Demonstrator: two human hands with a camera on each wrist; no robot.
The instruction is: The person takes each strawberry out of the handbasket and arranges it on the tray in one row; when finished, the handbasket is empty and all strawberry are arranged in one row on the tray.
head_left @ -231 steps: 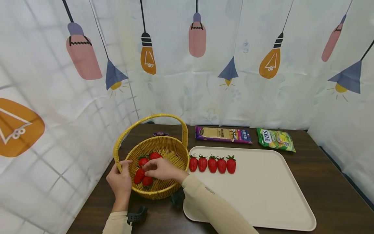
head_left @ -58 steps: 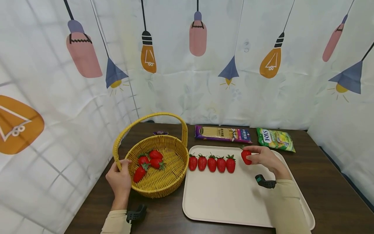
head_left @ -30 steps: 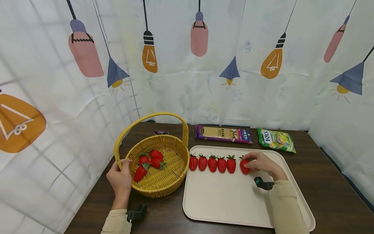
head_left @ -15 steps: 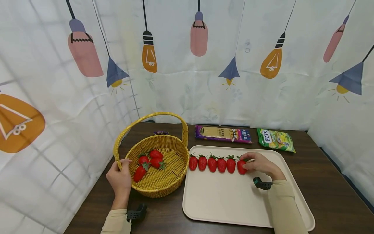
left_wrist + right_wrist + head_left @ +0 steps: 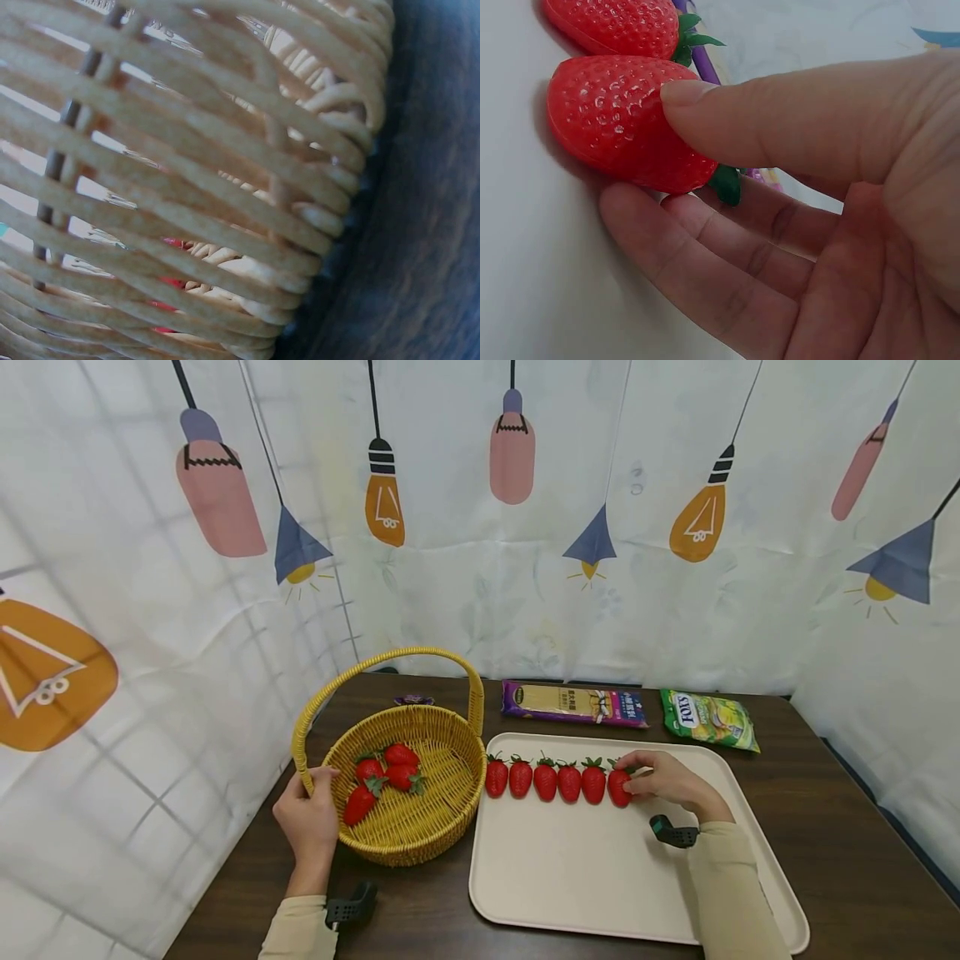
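A purple packet (image 5: 573, 705) lies near a green bag (image 5: 709, 719).

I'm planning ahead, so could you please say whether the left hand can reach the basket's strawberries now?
Probably not without letting go: the left hand grips the basket, though the strawberries inside lie uncovered.

The right wrist view's top edge crops a strawberry (image 5: 619, 27). Low in the left's, the basket (image 5: 150, 112) mostly hides something red (image 5: 172, 282).

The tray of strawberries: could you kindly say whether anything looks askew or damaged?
Nothing stands out: six strawberries lie in a neat row on the tray, leaf ends toward its far edge, no damage visible.
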